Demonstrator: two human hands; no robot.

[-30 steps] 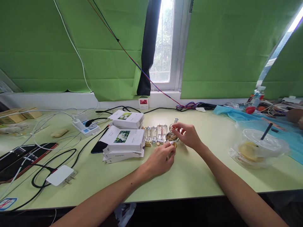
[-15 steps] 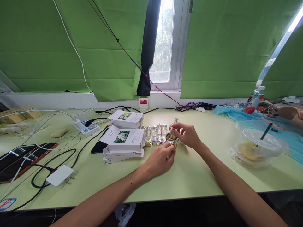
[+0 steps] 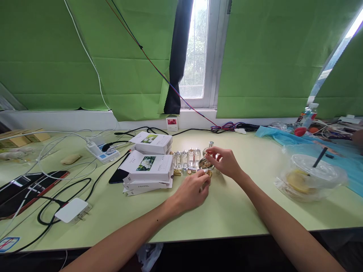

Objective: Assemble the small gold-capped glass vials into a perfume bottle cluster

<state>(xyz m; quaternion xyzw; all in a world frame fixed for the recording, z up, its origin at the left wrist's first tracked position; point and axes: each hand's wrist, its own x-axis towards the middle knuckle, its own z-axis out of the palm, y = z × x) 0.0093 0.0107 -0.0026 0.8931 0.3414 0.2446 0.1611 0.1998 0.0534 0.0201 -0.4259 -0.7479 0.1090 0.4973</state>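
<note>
My right hand [image 3: 227,163] is closed in a pinch above a small round dish [image 3: 204,164] of tiny gold-coloured pieces. Whatever is between its fingertips is too small to name. Curled on the table in front of the dish, my left hand [image 3: 191,190] has its fingers closed; what they hold, if anything, is hidden. A gold cylinder [image 3: 209,173] shows just beyond its knuckles. Small clear glass bottles [image 3: 185,160] stand in a row left of the dish, and other gold and silver cylinders lie in front of them. A silver-topped bottle [image 3: 210,145] stands behind the dish.
White printed boxes [image 3: 154,168] are stacked left of the bottles, partly over a dark phone [image 3: 117,175]. Farther left are a power strip [image 3: 103,153], cables and a white charger [image 3: 73,210]. A bagged drink cup [image 3: 307,175] and blue plastic sheet [image 3: 348,170] occupy the right.
At the far right edge, what looks like another person's hand has drawn back mostly out of view. My right fingertips have shifted very slightly over the dish; my left hand stays put.
</note>
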